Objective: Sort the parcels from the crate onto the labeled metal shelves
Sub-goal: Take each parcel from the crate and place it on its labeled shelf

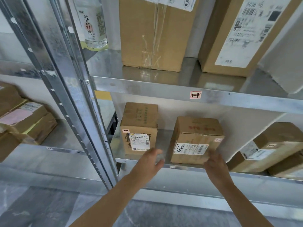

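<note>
A cardboard parcel (195, 138) with a white label and red print sits on the lower metal shelf (183, 168), tilted a little. My right hand (214, 163) is at its front right bottom corner, fingers blurred, holding nothing that I can see. My left hand (151, 159) hovers open in the gap left of that parcel, in front of a narrower upright parcel (139, 128) with a barcode label. The crate is out of view.
The upper shelf (164, 89) carries a red tag (195, 95), two tall cartons (152, 33) (242, 35) and a water bottle (91, 23). More parcels lie at right (270, 148) and on the left rack (27, 122). A steel upright (78, 102) stands left of my arms.
</note>
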The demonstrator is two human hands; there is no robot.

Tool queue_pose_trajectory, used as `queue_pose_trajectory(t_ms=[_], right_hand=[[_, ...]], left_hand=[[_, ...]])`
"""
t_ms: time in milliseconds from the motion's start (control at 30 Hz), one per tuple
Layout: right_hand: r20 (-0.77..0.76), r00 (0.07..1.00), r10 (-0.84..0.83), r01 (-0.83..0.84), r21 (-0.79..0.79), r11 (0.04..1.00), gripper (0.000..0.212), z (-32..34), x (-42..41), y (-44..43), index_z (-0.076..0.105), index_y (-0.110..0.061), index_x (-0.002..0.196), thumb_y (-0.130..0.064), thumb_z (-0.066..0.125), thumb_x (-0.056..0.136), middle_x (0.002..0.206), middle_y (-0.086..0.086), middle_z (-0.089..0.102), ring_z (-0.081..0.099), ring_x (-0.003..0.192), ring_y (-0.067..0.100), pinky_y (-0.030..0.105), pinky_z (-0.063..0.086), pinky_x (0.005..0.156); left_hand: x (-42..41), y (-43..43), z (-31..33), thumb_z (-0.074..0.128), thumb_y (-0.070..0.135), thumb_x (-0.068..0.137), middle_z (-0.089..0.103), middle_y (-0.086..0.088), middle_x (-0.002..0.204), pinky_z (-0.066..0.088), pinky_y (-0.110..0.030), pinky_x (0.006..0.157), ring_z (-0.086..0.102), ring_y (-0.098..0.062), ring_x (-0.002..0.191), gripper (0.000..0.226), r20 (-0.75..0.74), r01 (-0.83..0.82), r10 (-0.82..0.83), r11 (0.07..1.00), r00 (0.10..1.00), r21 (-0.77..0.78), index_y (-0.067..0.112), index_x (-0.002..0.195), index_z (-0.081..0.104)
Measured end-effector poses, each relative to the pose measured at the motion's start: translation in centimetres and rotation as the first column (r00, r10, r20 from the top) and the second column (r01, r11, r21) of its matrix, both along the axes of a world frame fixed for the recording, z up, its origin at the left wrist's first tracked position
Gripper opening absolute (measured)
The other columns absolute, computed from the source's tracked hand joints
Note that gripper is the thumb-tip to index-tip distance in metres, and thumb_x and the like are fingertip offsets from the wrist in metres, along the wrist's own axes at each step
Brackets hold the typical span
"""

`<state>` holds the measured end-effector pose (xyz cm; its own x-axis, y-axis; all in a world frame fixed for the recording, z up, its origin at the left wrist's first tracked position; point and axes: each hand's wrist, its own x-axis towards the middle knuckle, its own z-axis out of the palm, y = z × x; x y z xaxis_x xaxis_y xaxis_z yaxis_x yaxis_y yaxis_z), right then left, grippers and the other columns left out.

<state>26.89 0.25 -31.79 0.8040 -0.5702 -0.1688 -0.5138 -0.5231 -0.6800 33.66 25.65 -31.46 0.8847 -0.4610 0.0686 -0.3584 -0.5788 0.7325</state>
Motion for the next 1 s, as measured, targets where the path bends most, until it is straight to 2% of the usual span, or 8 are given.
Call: queue_pose_trajectory(t_ms=[133, 233, 400, 567, 667, 800, 900, 1000], right_hand=[[-0.032, 0.999, -0.001, 0.002, 0.002, 1.0, 0.054, 0.0, 0.9, -1.3, 0.04, -0.009, 0.133, -0.015, 0.065, 0.086, 0.129, 0.014, 0.048, 0.051, 0.113, 0.033, 0.043, 0.05, 0.088], [-0.089, 0.996, 0.004, 0.005, 0.103, 0.995, 0.072, -0.1, 1.9, -1.3, 0.036, -0.011, 0.138, -0.029, 0.076, 0.08, 0.134, 0.01, 0.05, 0.049, 0.121, 0.029, 0.038, 0.044, 0.092], [-0.036, 0.998, -0.054, 0.06, 0.174, 0.983, 0.091, -0.6, 3.4, 0.5, 0.025, -0.011, 0.147, -0.028, 0.081, 0.077, 0.143, 0.008, 0.046, 0.045, 0.13, 0.032, 0.041, 0.04, 0.104], [-0.006, 0.997, -0.076, 0.076, 0.134, 0.988, 0.079, -0.2, 5.9, 2.3, 0.037, -0.013, 0.134, -0.038, 0.079, 0.073, 0.133, 0.008, 0.052, 0.055, 0.117, 0.029, 0.043, 0.049, 0.097], [-0.012, 0.998, -0.068, 0.069, 0.16, 0.985, 0.075, -0.4, 7.2, 2.7, 0.033, -0.008, 0.131, -0.032, 0.077, 0.075, 0.13, 0.011, 0.048, 0.056, 0.116, 0.032, 0.047, 0.051, 0.095], [-0.013, 0.998, -0.059, 0.06, 0.202, 0.977, 0.067, -1.2, 8.2, 1.8, 0.042, -0.011, 0.128, -0.037, 0.071, 0.074, 0.127, 0.012, 0.056, 0.06, 0.109, 0.032, 0.046, 0.055, 0.09], [-0.041, 0.998, -0.056, 0.064, 0.212, 0.975, 0.065, -2.3, 6.7, 1.1, 0.049, -0.015, 0.129, -0.051, 0.066, 0.078, 0.125, 0.006, 0.06, 0.063, 0.102, 0.025, 0.041, 0.057, 0.086], [-0.099, 0.994, -0.039, 0.063, 0.246, 0.967, 0.064, -2.0, 3.2, 2.1, 0.038, -0.01, 0.14, -0.033, 0.066, 0.087, 0.137, 0.008, 0.051, 0.056, 0.116, 0.027, 0.032, 0.047, 0.09]], left_hand=[[0.4, -3.6, 0.5, 0.055, 0.029, 0.095, 0.049, -0.01, 0.133, 0.041, -0.026, 0.093, 0.054, -0.025, 0.117, 0.048, -0.098, 0.012, -0.008, 0.999, 0.995, 0.045, 0.009, 0.136, 0.041], [1.0, -5.1, 0.1, 0.053, 0.027, 0.095, 0.05, -0.014, 0.128, 0.042, -0.03, 0.09, 0.055, -0.028, 0.111, 0.042, -0.17, -0.008, 0.023, 0.996, 0.985, 0.092, 0.004, 0.129, 0.046], [1.1, -6.3, -0.7, 0.04, 0.024, 0.101, 0.052, -0.017, 0.117, 0.047, -0.033, 0.09, 0.059, -0.027, 0.097, 0.031, -0.23, -0.028, 0.066, 0.986, 0.971, 0.162, 0.002, 0.116, 0.054], [2.0, -7.9, -0.3, 0.036, 0.013, 0.099, 0.04, -0.018, 0.135, 0.038, -0.027, 0.097, 0.048, -0.026, 0.118, 0.041, -0.216, -0.088, 0.14, 0.969, 0.966, 0.231, -0.002, 0.138, 0.035], [2.8, -8.8, -0.2, 0.043, 0.016, 0.096, 0.035, -0.015, 0.143, 0.036, -0.03, 0.102, 0.041, -0.027, 0.127, 0.055, -0.226, -0.123, 0.18, 0.962, 0.957, 0.245, 0.001, 0.146, 0.025], [3.4, -8.9, -0.1, 0.045, 0.019, 0.094, 0.036, -0.019, 0.141, 0.04, -0.035, 0.103, 0.044, -0.03, 0.124, 0.057, -0.239, -0.136, 0.213, 0.943, 0.947, 0.303, 0.0, 0.144, 0.026], [2.6, -8.2, -0.5, 0.043, 0.018, 0.094, 0.045, -0.022, 0.131, 0.047, -0.038, 0.095, 0.054, -0.032, 0.11, 0.047, -0.247, -0.11, 0.199, 0.936, 0.948, 0.333, -0.004, 0.135, 0.036], [1.2, -7.9, -0.7, 0.044, 0.022, 0.093, 0.054, -0.018, 0.119, 0.05, -0.038, 0.086, 0.057, -0.029, 0.103, 0.035, -0.267, -0.006, 0.115, 0.926, 0.957, 0.378, -0.001, 0.12, 0.047]])
